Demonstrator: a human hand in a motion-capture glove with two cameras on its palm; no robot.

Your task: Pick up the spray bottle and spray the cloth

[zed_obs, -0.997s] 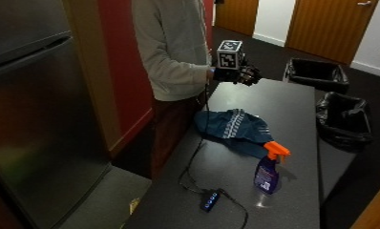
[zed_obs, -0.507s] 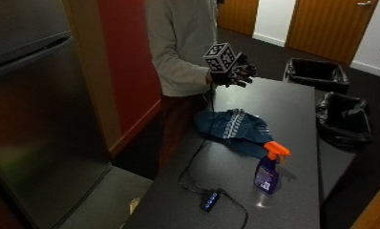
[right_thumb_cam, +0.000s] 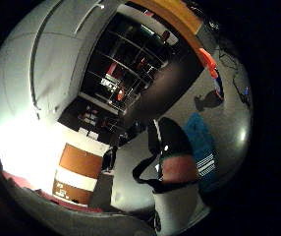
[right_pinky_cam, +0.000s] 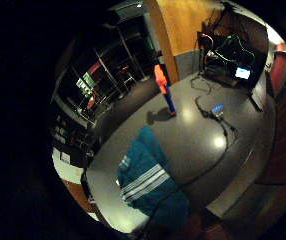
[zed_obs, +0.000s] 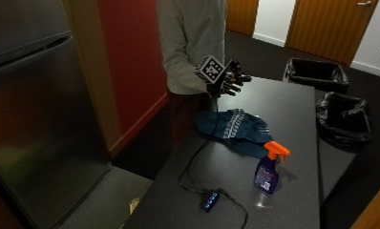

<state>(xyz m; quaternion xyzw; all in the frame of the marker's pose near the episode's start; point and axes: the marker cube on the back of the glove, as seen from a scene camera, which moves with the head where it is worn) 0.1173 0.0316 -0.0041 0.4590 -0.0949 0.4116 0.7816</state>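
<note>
A purple spray bottle (zed_obs: 268, 169) with an orange trigger head stands upright on the dark grey table (zed_obs: 291, 105), near the front. A crumpled blue cloth (zed_obs: 236, 127) with white stripes lies between the bottle and the person. My gloved right hand (zed_obs: 231, 80) hangs in the air above the table's far part, over the cloth's far side, fingers spread and holding nothing. The little finger side palm view shows the cloth (right_pinky_cam: 145, 177) close below and the bottle (right_pinky_cam: 164, 88) farther off on the table. In the thumb side palm view the bottle (right_thumb_cam: 212, 71) and the cloth (right_thumb_cam: 202, 145) appear beside a finger (right_thumb_cam: 175, 162).
A black cable runs from the hand across the table to a small hub with blue lights (zed_obs: 209, 200). Two black bins (zed_obs: 343, 119) stand on the floor beyond the table's right edge. A steel fridge (zed_obs: 37, 119) and a red wall stand to the left.
The outside camera has shifted. The gloved hand has come slightly lower and closer to the cloth; bottle and cloth have not moved.
</note>
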